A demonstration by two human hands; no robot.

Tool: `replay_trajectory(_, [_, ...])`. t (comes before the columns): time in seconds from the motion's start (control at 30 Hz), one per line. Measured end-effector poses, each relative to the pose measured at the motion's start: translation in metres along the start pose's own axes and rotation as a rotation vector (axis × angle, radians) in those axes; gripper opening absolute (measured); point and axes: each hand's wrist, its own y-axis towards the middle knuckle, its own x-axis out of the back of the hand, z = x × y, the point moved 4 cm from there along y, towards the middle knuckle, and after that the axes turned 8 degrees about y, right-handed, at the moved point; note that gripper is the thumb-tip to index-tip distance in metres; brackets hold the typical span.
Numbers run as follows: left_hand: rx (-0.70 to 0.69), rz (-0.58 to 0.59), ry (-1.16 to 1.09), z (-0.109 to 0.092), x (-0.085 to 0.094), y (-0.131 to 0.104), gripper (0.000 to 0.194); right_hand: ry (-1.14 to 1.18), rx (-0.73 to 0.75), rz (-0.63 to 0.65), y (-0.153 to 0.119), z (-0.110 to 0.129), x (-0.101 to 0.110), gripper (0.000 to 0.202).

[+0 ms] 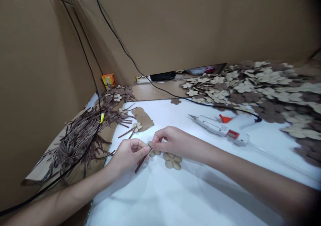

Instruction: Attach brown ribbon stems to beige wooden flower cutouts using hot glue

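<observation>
Brown strip (141, 163) pinched by left hand (132, 152) and right hand (166, 140)
Beige flower (156, 152) just beneath both; steady fingers should help.

Left hand (132, 154) has a thin brown strip (140, 163), right hand (173, 142) pinching by its upper end, right over a tan flower (157, 152). Second tan flower (172, 161) sits just beside on the white counter (140, 202). Glue gun (213, 125) is lying off to the right, a big messy flower pile (250, 85) behind it, and there's a tangled strip heap (77, 135) over on the left.
</observation>
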Motion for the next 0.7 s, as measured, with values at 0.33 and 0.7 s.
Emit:
replay_trajectory(0.33, [-0.039,0.007,0.213,-0.003,-0.003,-0.004,0.026,-0.125,0.009,0.013,0.000,0.003,-0.001,0.011])
replay_trajectory(0.7, [-0.039,0.077,0.328,0.003,-0.001,0.010,0.021,-0.138,-0.002,-0.023,0.007,-0.005,0.001,0.008])
